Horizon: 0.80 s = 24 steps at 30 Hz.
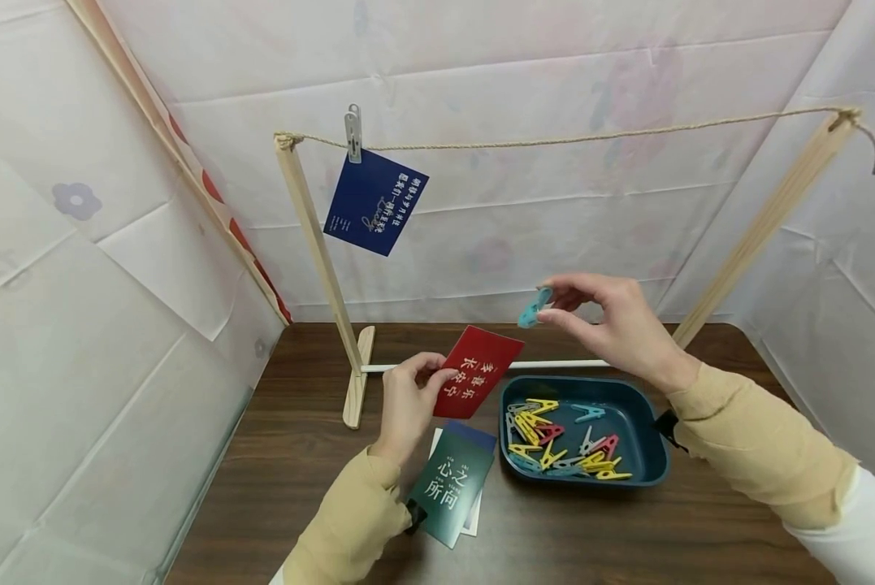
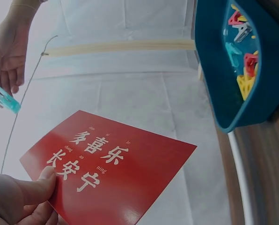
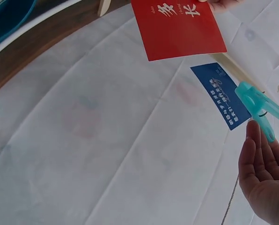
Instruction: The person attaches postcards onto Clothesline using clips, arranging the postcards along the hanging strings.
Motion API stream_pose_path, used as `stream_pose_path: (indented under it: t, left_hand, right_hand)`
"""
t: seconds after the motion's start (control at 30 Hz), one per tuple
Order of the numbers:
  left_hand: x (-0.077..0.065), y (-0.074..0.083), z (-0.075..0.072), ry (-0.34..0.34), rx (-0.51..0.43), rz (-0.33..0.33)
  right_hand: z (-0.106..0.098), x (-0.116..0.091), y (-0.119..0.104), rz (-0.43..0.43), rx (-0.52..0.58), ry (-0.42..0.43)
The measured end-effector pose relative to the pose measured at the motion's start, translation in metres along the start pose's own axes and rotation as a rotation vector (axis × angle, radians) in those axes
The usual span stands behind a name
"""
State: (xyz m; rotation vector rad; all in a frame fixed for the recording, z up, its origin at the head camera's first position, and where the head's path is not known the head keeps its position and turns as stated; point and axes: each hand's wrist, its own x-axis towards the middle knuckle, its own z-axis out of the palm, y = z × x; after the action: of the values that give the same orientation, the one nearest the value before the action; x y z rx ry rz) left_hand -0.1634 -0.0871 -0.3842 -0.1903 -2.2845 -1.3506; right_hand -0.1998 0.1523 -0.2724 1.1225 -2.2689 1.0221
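Observation:
My left hand [image 1: 410,402] pinches a red card [image 1: 481,370] with white lettering by its left edge, thumb on the printed face in the left wrist view. A light blue clothespin [image 1: 534,308] is between the thumb and fingers of my right hand [image 1: 612,321], to the upper right of the card. In the right wrist view the clothespin [image 3: 255,107] shows its two handles and its jaws side by side. A dark blue card [image 1: 376,203] hangs by a grey clothespin [image 1: 353,134] from the left end of a string [image 1: 554,141].
Wooden posts [image 1: 320,252] at left and right carry the string, joined below by a white rod [image 1: 554,365]. A dark blue tub [image 1: 656,455] of several coloured clothespins stands on the brown table [image 1: 291,487]. A green card [image 1: 452,483] tops a small pile near my left wrist.

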Motion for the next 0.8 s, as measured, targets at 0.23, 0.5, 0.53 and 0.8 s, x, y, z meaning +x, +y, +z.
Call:
stream_pose_path:
  t: [0.23, 0.5, 0.53, 0.8]
  left_hand:
    - [0.017, 0.010, -0.002, 0.026, 0.000, 0.064]
    - [0.034, 0.019, -0.005, 0.049, 0.016, 0.109]
    - [0.037, 0.020, -0.005, 0.049, 0.012, 0.110]
    - [0.051, 0.026, -0.007, 0.047, -0.006, 0.119]
  right_hand:
    - [-0.008, 0.018, -0.004, -0.038, -0.066, 0.017]
    - [-0.014, 0.038, -0.008, -0.059, -0.089, 0.031]
    - [-0.014, 0.040, -0.009, -0.058, -0.093, 0.032]
    - [-0.015, 0.058, -0.008, -0.076, -0.127, 0.052]
